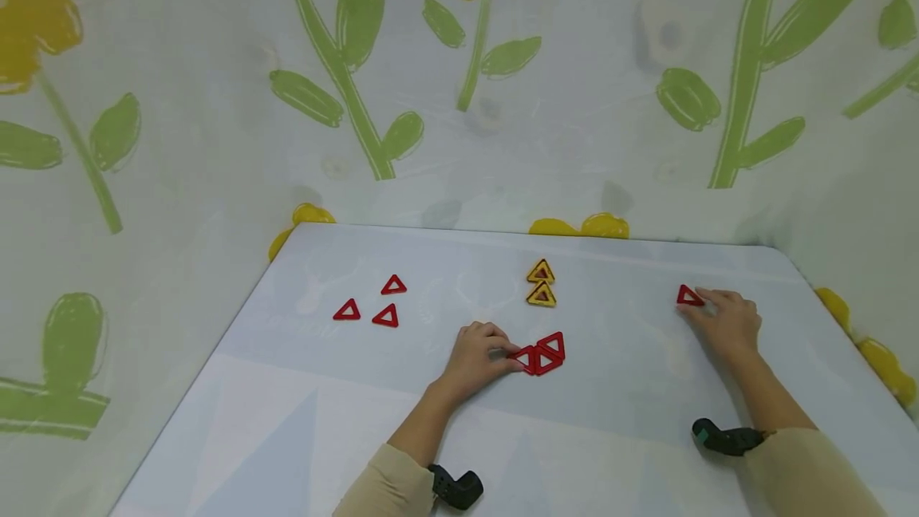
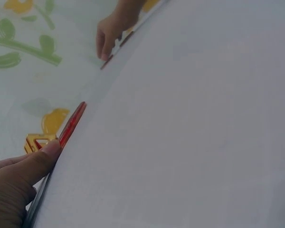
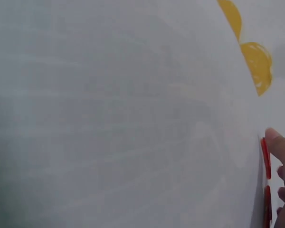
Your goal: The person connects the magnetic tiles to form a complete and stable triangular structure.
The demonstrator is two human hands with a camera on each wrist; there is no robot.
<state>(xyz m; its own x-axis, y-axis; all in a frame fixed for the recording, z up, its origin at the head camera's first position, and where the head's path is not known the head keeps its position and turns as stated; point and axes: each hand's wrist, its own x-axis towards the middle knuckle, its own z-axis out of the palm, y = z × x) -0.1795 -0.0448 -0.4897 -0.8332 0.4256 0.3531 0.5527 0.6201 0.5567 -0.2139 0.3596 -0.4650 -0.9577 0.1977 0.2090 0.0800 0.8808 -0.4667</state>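
My left hand point(image 1: 479, 357) pinches the left end of three joined red triangle tiles point(image 1: 548, 360), which lie flat on the white table. In the left wrist view, the thumb lies at the near end of these red tiles point(image 2: 72, 124). Far to the right, my right hand point(image 1: 728, 325) holds a single red triangle tile point(image 1: 680, 294) between thumb and fingers. The right wrist view shows the right thumb against a red tile point(image 3: 266, 159), with another red tile point(image 3: 267, 209) close by; the hand hides this second one in the head view.
Two yellow triangle tiles point(image 1: 542, 294) touch one another behind the joined red ones. Toward the left lie three separate red triangle tiles point(image 1: 385, 316). Behind the table edge hangs a pale cloth point(image 1: 560, 126) with yellow flowers. Black wrist cameras point(image 1: 457, 488) are worn on both wrists.
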